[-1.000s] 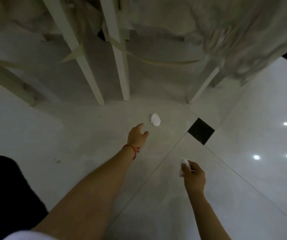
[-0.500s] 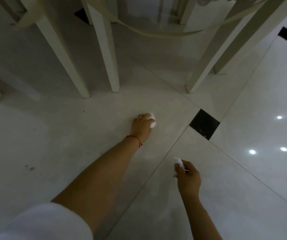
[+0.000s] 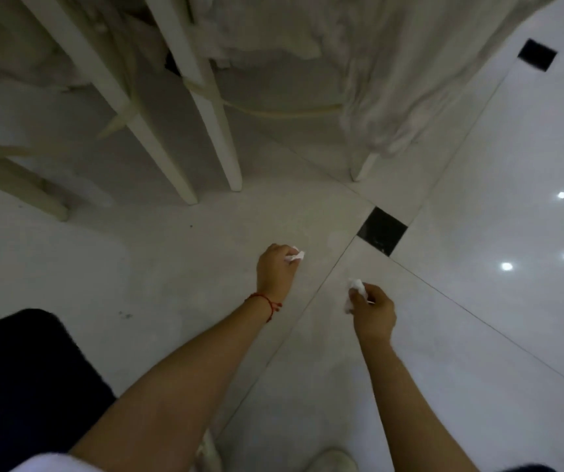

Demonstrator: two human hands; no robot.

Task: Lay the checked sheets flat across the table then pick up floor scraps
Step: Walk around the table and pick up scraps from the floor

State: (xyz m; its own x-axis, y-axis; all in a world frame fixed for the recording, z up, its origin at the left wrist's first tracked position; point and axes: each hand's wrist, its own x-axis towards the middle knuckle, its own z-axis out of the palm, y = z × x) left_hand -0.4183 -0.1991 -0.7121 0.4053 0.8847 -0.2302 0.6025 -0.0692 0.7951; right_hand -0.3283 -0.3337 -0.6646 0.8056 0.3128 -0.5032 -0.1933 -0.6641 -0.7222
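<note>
Pinching small white scraps, both hands are occupied: the left hand (image 3: 275, 272) has its grip curled round a crumpled scrap (image 3: 295, 257) at the fingertips, and the right hand (image 3: 374, 311) holds a second scrap (image 3: 355, 288) between thumb and fingers. Both sit just above the pale tiled floor (image 3: 171, 267), the left one ahead of the right, with a tile seam running between them.

Each scrap is held only by its edge, so either could slip out as the arms lift, and being so light it would likely drift under the desk. With both hands full, reaching for any further piece means bunching two scraps in one grip, which I judge the likeliest cause of a drop. A dark speck (image 3: 124, 315) lies on the floor to the left; whether it is a scrap or a mark is too small to tell.

Ahead stand pale desk legs (image 3: 212, 124), close together, with a cord or strap (image 3: 280, 112) slung between them low enough to snag a wrist reaching underneath. Pale cloth (image 3: 393, 80), presumably the sheets, hangs down over the desk edge at the right, nearly to the floor; no checked pattern shows in this dim light. Rising carelessly could catch that hanging cloth and pull it askew.

A black inset tile (image 3: 381, 230) lies just beyond the hands, and the glossy floor at right mirrors ceiling lights, which could hide white scraps. Pale shoes (image 3: 328, 461) show at the bottom edge.
</note>
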